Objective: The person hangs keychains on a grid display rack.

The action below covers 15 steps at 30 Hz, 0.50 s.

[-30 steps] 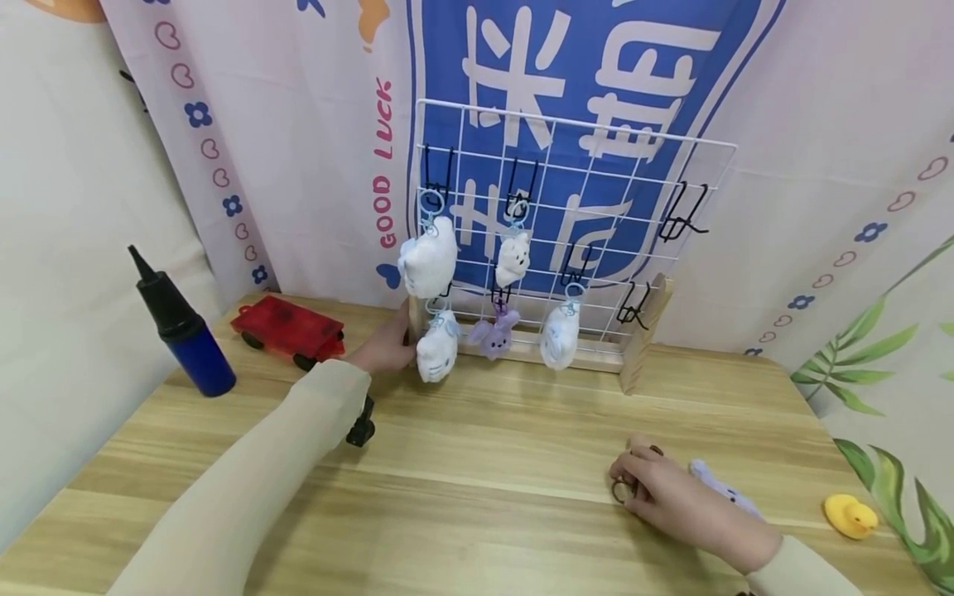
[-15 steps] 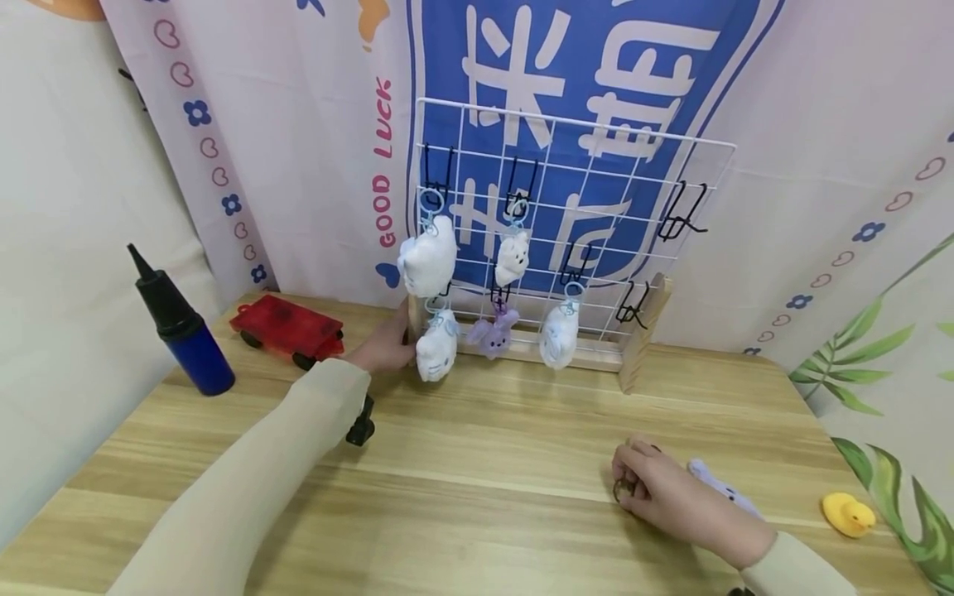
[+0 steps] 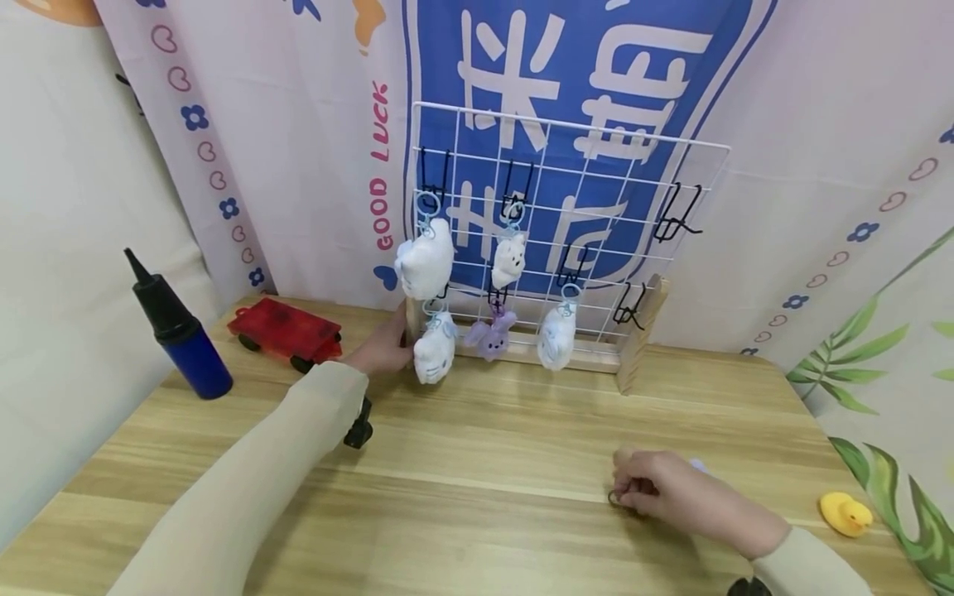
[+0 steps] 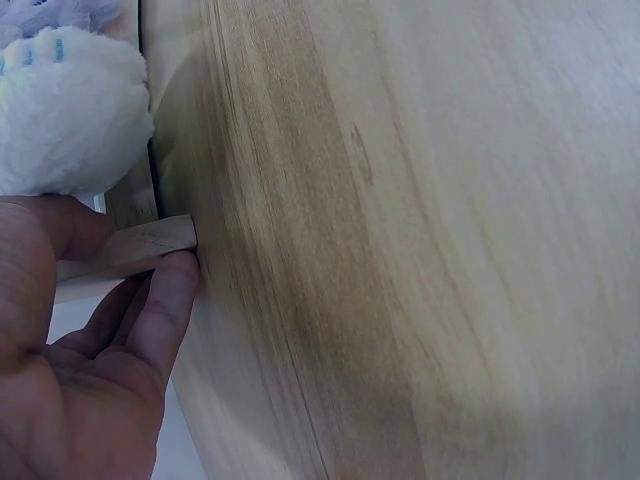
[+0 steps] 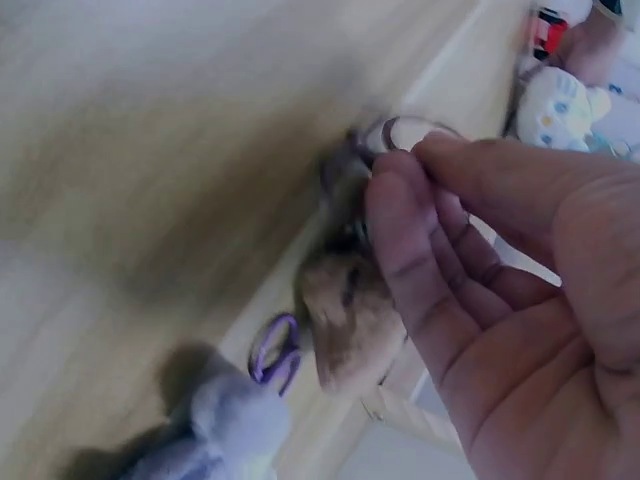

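My left hand (image 3: 383, 346) grips the wooden stand (image 4: 150, 245) of a white wire grid rack (image 3: 633, 180) at its left end, thumb on one side and fingers on the other. Low over the table, my right hand (image 3: 674, 492) pinches the ring (image 5: 410, 130) of a keychain between thumb and fingers. From that ring hangs a small brown plush (image 5: 350, 310), blurred in the right wrist view and mostly hidden by the hand in the head view. Behind the right hand a lavender plush keychain (image 5: 235, 420) with a purple ring (image 5: 272, 355) lies on the table.
White plush keychains (image 3: 426, 261) and a purple bunny keychain (image 3: 492, 335) hang from black hooks on the grid. Two hooks (image 3: 676, 217) at the right hold nothing. A red toy cart (image 3: 286, 329) and blue pump bottle (image 3: 190, 348) stand left; a yellow duck (image 3: 845, 513) sits right.
My right hand has risen slightly with the keychain ring, and its wrist now covers more of the lavender plush. My left hand keeps its grip on the stand.
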Each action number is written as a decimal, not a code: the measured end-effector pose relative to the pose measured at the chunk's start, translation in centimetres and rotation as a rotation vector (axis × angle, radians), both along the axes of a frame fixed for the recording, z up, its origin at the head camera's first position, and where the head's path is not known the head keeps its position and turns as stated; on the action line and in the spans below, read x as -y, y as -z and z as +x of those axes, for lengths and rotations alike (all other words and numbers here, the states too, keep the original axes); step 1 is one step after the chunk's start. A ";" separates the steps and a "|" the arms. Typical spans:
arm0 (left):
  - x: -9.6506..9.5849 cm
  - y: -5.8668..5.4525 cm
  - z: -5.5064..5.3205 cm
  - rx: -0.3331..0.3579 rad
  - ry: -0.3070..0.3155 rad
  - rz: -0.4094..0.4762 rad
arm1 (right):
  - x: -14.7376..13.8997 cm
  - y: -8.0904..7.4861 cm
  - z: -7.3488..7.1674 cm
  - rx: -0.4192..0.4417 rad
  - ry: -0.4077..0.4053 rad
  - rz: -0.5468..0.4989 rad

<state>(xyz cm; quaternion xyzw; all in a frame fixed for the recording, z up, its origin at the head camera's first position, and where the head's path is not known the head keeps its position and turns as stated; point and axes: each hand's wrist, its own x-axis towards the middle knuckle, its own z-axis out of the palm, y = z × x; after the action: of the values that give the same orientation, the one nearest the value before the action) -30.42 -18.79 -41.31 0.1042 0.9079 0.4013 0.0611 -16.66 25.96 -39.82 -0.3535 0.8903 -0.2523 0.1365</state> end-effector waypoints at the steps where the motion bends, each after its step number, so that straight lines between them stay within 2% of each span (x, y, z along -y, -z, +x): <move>1: 0.0 0.0 0.0 0.001 -0.002 -0.003 | -0.1 -0.2 -0.1 -0.011 -0.001 -0.008; 6: 0.0 -0.1 0.0 0.011 -0.009 -0.013 | -1.0 -0.9 -0.4 -0.068 0.022 -0.107; 11: 0.0 -0.2 0.0 0.021 -0.016 -0.012 | -1.5 -1.2 -0.8 -0.076 0.111 -0.230; 15: -0.1 -0.2 0.1 0.010 -0.008 -0.010 | -2.0 -1.1 -1.3 0.050 0.176 -0.332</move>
<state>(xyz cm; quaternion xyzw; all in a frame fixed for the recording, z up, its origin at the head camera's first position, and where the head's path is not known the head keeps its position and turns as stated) -30.33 -18.72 -41.15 0.0984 0.9099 0.3977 0.0647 -17.98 27.93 -38.73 -0.2857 0.8603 -0.4153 0.0758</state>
